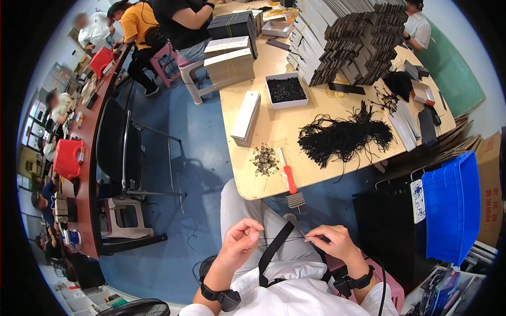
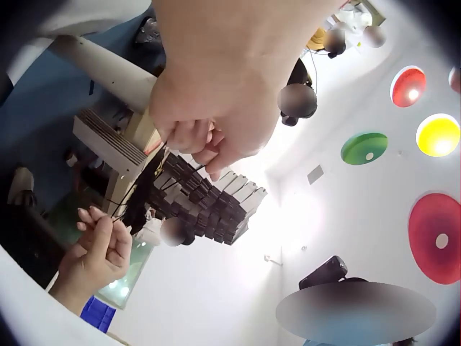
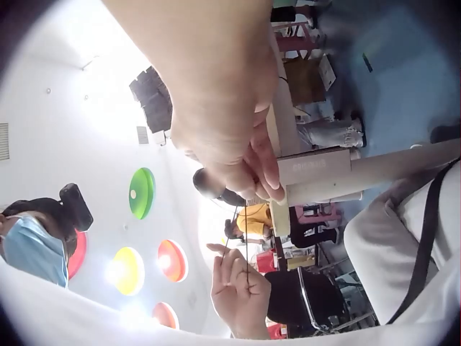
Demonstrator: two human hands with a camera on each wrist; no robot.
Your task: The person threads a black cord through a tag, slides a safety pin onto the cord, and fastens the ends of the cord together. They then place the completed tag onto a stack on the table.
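A thin black cord (image 1: 293, 239) is stretched between both hands over the lap. My left hand (image 1: 240, 245) pinches one end between thumb and fingers. At the other end, my right hand (image 1: 335, 243) pinches it with the fingertips. In the right wrist view, two strands run down to the left hand (image 3: 241, 288), so the cord looks doubled. The left wrist view has the right hand (image 2: 97, 252) gripping the dark strands low at the left. A black strap (image 1: 275, 247) passes behind the cord.
On the table (image 1: 247, 181) ahead lie a heap of black cords (image 1: 342, 137), a pile of small metal pins (image 1: 264, 159), a red-handled tool (image 1: 288, 178), and a white box (image 1: 273, 105) of black bits. Tall stacks of cards (image 1: 316, 47) stand behind. A blue bin (image 1: 450, 205) is at right.
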